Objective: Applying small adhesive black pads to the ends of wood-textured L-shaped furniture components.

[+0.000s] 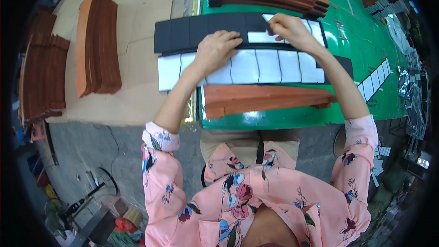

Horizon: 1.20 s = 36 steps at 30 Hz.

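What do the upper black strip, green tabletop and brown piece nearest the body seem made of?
Upper black strip: perhaps foam or rubber, matte, without shine.
Green tabletop: possibly plastic-coated, glossy, showing reflections.
Brown piece: likely wood or imitation, reddish-brown, smooth.

A long black strip (199, 32), divided crosswise into segments, lay flat across the tabletop (270, 121), with white facing (259, 37) visible only toward its right end. Just nearer the wearer and roughly parallel lay a second segmented strip (242, 66), mostly white, crossed by wavy dark lines.
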Each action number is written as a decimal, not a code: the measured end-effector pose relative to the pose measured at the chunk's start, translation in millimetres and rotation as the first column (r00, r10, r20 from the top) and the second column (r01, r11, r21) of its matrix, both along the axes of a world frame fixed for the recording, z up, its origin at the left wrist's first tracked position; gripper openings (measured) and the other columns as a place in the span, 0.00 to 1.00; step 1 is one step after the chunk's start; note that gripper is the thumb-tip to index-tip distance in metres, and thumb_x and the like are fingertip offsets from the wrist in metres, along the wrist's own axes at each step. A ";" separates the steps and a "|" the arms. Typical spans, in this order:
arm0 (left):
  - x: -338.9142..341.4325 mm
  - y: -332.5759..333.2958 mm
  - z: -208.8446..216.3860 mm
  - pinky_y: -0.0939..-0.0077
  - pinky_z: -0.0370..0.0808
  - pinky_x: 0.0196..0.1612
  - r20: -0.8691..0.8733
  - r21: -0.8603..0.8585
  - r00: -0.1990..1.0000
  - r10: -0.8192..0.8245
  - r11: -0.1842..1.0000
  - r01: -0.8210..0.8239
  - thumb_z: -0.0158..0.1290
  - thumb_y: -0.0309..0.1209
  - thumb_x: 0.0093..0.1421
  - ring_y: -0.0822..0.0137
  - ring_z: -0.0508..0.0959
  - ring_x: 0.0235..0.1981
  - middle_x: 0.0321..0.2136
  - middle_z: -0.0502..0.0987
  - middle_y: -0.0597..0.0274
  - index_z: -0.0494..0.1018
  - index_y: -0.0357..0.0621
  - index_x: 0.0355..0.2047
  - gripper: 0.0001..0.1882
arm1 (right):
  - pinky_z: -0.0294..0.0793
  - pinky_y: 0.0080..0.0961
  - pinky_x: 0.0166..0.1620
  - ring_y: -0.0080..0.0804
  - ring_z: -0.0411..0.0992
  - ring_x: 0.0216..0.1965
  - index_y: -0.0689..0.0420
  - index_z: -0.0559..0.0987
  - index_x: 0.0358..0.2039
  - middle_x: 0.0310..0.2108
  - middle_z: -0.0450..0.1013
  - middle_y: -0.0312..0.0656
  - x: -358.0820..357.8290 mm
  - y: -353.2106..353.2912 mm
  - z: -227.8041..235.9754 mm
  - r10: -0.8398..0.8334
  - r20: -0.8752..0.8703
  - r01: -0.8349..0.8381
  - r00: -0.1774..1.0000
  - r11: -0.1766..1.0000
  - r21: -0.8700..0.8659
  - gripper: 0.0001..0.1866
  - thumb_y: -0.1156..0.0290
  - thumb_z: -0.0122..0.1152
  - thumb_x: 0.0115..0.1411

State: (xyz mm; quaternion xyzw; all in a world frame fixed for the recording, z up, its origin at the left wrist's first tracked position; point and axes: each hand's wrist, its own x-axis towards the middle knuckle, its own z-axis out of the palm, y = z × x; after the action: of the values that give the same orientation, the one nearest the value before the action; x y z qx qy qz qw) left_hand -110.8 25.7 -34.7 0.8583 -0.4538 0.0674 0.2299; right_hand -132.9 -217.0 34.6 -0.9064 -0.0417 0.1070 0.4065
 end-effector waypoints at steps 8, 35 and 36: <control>-53.6 66.7 63.7 0.78 0.68 0.46 -0.535 -0.448 0.841 0.085 0.816 -0.367 0.47 0.24 0.59 0.69 0.72 0.45 0.43 0.73 0.58 0.73 0.38 0.43 0.12 | 0.74 0.20 0.41 0.25 0.73 0.36 0.66 0.71 0.39 0.34 0.73 0.41 -115.2 45.0 53.6 -0.023 -0.208 0.139 0.978 0.812 0.567 0.09 0.75 0.52 0.59; -187.3 -132.5 75.8 0.67 0.61 0.40 -0.095 -0.446 0.995 -0.031 0.895 -0.015 0.58 0.23 0.43 0.63 0.72 0.38 0.37 0.73 0.64 0.72 0.45 0.38 0.18 | 0.67 0.21 0.50 0.25 0.70 0.46 0.65 0.72 0.46 0.46 0.71 0.41 -248.3 -104.9 1.9 -0.704 -0.079 0.578 0.706 0.508 0.638 0.14 0.75 0.53 0.60; -183.8 -142.0 76.7 0.68 0.62 0.40 -0.100 -0.405 0.995 -0.004 0.914 -0.037 0.60 0.26 0.43 0.64 0.72 0.37 0.37 0.73 0.65 0.73 0.45 0.38 0.19 | 0.68 0.19 0.48 0.23 0.69 0.44 0.64 0.72 0.46 0.44 0.72 0.40 -247.9 -105.7 0.0 -0.688 -0.058 0.566 0.724 0.543 0.621 0.14 0.74 0.53 0.60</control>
State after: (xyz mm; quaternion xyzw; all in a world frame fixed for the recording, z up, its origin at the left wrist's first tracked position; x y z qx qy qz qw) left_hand -294.6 -116.3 42.0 0.7980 -0.4107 0.1194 0.4246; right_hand -380.8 -322.7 34.7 -0.6883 0.2158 -0.1534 0.6754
